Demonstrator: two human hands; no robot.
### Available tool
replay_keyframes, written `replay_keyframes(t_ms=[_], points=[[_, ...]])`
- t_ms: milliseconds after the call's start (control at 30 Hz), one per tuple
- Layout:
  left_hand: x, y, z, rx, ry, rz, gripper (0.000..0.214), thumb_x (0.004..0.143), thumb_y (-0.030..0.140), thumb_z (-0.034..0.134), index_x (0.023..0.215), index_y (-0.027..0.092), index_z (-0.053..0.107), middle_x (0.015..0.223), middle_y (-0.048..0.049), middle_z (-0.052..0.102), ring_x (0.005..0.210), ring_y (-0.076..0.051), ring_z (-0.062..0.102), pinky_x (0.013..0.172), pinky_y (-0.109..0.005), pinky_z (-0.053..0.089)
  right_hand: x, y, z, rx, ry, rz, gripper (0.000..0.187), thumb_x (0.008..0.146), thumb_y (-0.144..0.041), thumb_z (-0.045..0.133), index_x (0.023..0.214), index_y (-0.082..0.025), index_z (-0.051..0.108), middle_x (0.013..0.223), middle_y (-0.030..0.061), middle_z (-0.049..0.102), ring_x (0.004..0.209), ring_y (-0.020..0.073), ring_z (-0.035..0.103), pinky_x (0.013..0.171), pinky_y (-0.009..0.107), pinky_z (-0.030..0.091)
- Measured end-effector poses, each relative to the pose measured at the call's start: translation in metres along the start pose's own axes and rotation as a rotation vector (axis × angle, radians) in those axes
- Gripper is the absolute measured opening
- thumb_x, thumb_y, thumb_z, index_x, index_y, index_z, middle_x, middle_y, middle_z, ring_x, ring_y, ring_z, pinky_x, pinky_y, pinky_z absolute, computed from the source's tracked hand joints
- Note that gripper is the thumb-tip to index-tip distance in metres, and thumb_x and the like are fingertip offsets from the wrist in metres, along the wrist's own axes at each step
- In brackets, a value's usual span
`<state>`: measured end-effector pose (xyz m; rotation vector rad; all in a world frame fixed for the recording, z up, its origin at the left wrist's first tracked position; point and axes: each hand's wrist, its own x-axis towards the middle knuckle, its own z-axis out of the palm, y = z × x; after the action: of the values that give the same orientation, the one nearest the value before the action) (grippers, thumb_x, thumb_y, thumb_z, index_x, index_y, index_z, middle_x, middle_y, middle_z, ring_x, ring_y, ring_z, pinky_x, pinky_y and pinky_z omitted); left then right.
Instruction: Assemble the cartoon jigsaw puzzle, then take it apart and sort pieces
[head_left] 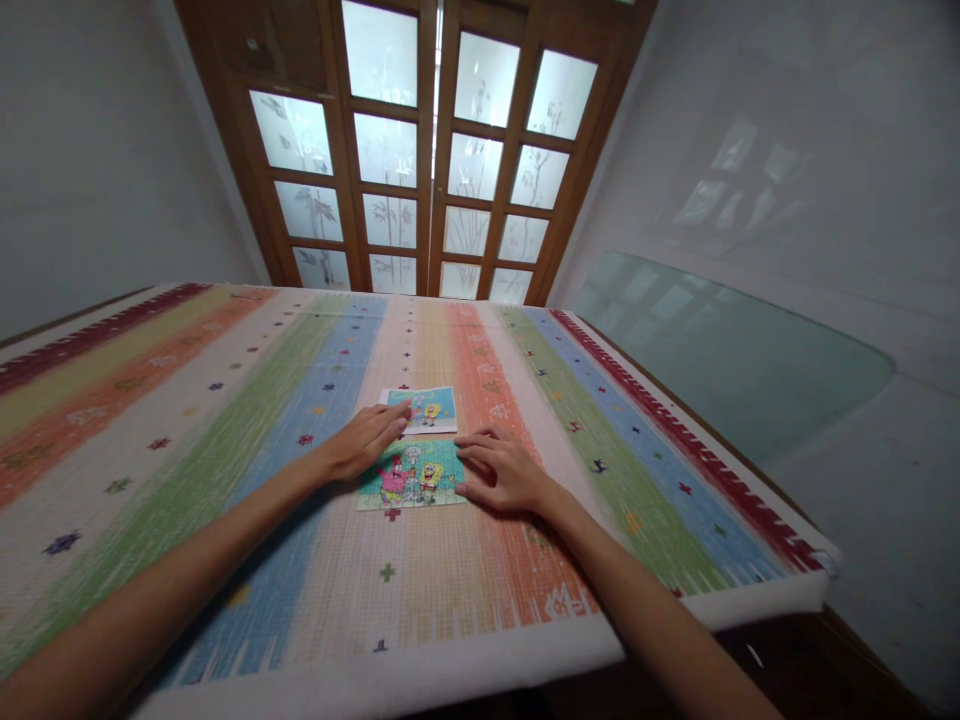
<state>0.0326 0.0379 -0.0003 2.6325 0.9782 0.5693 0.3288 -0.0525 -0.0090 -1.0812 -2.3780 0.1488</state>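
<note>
An assembled jigsaw puzzle (411, 474) lies flat on the striped cloth, with pink, pale and yellow cartoon figures on a turquoise ground. Just beyond it is a picture card (435, 408) with a white border and a similar cartoon scene. My left hand (369, 440) stretches its fingers over the card's left part, the palm beside the puzzle's upper left corner. At the puzzle's right edge rests my right hand (504, 470), fingers bent and thumb apart from them, the tips touching or very near that edge. Nothing shows gripped in either hand.
The striped cloth (315, 560) covers a wide, padded-looking surface, whose front edge (450, 670) runs close to me. A pale glass-like panel (720, 340) stands along the right wall. Beyond the far edge are wooden doors (431, 150) with frosted panes.
</note>
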Motion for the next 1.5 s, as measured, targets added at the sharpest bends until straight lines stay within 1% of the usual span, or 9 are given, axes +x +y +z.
replay_keyframes(t_ms=[133, 267, 433, 567, 767, 1100, 1200, 1333, 1500], points=[[-0.010, -0.003, -0.016, -0.034, 0.105, -0.010, 0.052, 0.107, 0.048, 0.031, 0.143, 0.017, 0.054, 0.142, -0.0161, 0.063, 0.130, -0.029, 0.060, 0.110, -0.050, 0.047, 0.000, 0.000, -0.006, 0.064, 0.018, 0.002, 0.037, 0.090, -0.040, 0.072, 0.122, -0.020, 0.073, 0.130, 0.0125, 0.073, 0.114, 0.0293, 0.064, 0.102, 0.052, 0.049], [-0.031, -0.006, -0.029, -0.022, 0.079, 0.007, 0.049, 0.103, 0.046, 0.045, 0.144, 0.020, 0.051, 0.126, -0.0127, 0.070, 0.117, -0.028, 0.065, 0.103, -0.047, 0.051, -0.001, -0.003, -0.014, 0.137, 0.027, 0.004, 0.042, 0.089, -0.040, 0.075, 0.125, -0.019, 0.072, 0.126, 0.0126, 0.074, 0.114, 0.0291, 0.063, 0.103, 0.052, 0.049], [-0.058, -0.005, -0.030, 0.033, -0.038, -0.015, 0.071, 0.092, 0.058, 0.062, 0.151, 0.023, 0.046, 0.130, -0.0133, 0.068, 0.118, -0.034, 0.063, 0.102, -0.053, 0.050, -0.005, -0.005, -0.013, 0.153, -0.059, 0.128, 0.077, 0.077, -0.049, 0.087, 0.143, -0.020, 0.061, 0.124, 0.0157, 0.070, 0.120, 0.0334, 0.059, 0.101, 0.052, 0.051], [-0.067, -0.005, -0.026, 0.052, -0.088, -0.016, 0.090, 0.081, 0.067, 0.072, 0.154, 0.023, 0.043, 0.135, -0.0163, 0.062, 0.120, -0.038, 0.060, 0.100, -0.055, 0.050, -0.007, -0.002, -0.009, 0.150, -0.088, 0.157, 0.087, 0.073, -0.053, 0.090, 0.147, -0.021, 0.057, 0.125, 0.0170, 0.067, 0.119, 0.0341, 0.059, 0.102, 0.053, 0.050], [-0.067, -0.005, -0.019, 0.038, -0.043, 0.025, 0.079, 0.085, 0.063, 0.071, 0.149, 0.024, 0.048, 0.137, -0.0151, 0.061, 0.120, -0.035, 0.060, 0.101, -0.051, 0.049, -0.008, 0.000, -0.007, 0.143, -0.108, 0.175, 0.084, 0.076, -0.057, 0.086, 0.144, -0.017, 0.059, 0.121, 0.0173, 0.066, 0.113, 0.0325, 0.060, 0.099, 0.052, 0.051], [-0.066, 0.000, -0.017, 0.064, -0.059, 0.008, 0.077, 0.090, 0.062, 0.064, 0.152, 0.020, 0.043, 0.136, -0.0173, 0.059, 0.119, -0.036, 0.057, 0.102, -0.054, 0.045, -0.005, -0.003, -0.006, 0.158, -0.081, 0.105, 0.058, 0.087, -0.046, 0.077, 0.137, -0.020, 0.065, 0.126, 0.0139, 0.071, 0.115, 0.0318, 0.058, 0.100, 0.054, 0.051], [-0.068, 0.002, -0.019, 0.079, -0.068, 0.022, 0.084, 0.089, 0.064, 0.065, 0.155, 0.020, 0.038, 0.139, -0.0180, 0.057, 0.121, -0.037, 0.055, 0.103, -0.054, 0.045, -0.005, -0.004, -0.007, 0.173, -0.075, 0.105, 0.062, 0.086, -0.044, 0.077, 0.142, -0.021, 0.061, 0.134, 0.0142, 0.068, 0.118, 0.0321, 0.057, 0.104, 0.055, 0.049], [-0.070, -0.002, -0.021, 0.105, -0.074, 0.037, 0.090, 0.084, 0.064, 0.068, 0.157, 0.020, 0.037, 0.144, -0.0189, 0.054, 0.124, -0.039, 0.053, 0.104, -0.056, 0.044, -0.006, -0.004, -0.007, 0.202, -0.092, 0.196, 0.075, 0.083, -0.046, 0.080, 0.148, -0.019, 0.055, 0.129, 0.0159, 0.067, 0.119, 0.0321, 0.057, 0.104, 0.053, 0.050], [-0.071, -0.005, -0.024, 0.114, -0.104, 0.029, 0.091, 0.083, 0.064, 0.070, 0.157, 0.022, 0.037, 0.145, -0.0183, 0.055, 0.123, -0.040, 0.055, 0.102, -0.058, 0.045, -0.004, -0.004, -0.010, 0.222, -0.146, 0.223, 0.085, 0.081, -0.041, 0.083, 0.156, -0.026, 0.046, 0.131, 0.0117, 0.070, 0.121, 0.0317, 0.056, 0.106, 0.053, 0.047]])
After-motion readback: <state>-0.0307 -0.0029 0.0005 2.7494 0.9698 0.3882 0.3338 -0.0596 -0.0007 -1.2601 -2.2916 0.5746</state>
